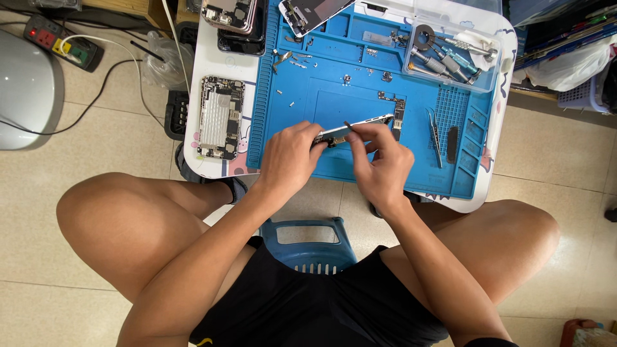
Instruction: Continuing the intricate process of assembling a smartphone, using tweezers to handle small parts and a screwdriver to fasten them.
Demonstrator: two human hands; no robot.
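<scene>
My left hand (290,157) grips an opened phone body (360,124), tilted on its edge above the blue work mat (334,96). My right hand (380,164) pinches a thin dark tool (349,124) whose tip touches the phone's upper edge. Both hands meet over the mat's near middle. A small circuit part (397,112) lies on the mat just behind the phone. Whatever sits inside the phone body is hidden by my fingers.
Another opened phone (220,117) lies on the white table's left. Tweezers (436,135) and a black pry tool (452,144) rest on the mat's right. A clear tray of screwdrivers (450,58) sits far right. More phone parts (234,16) lie at the back. A power strip (61,42) is on the floor.
</scene>
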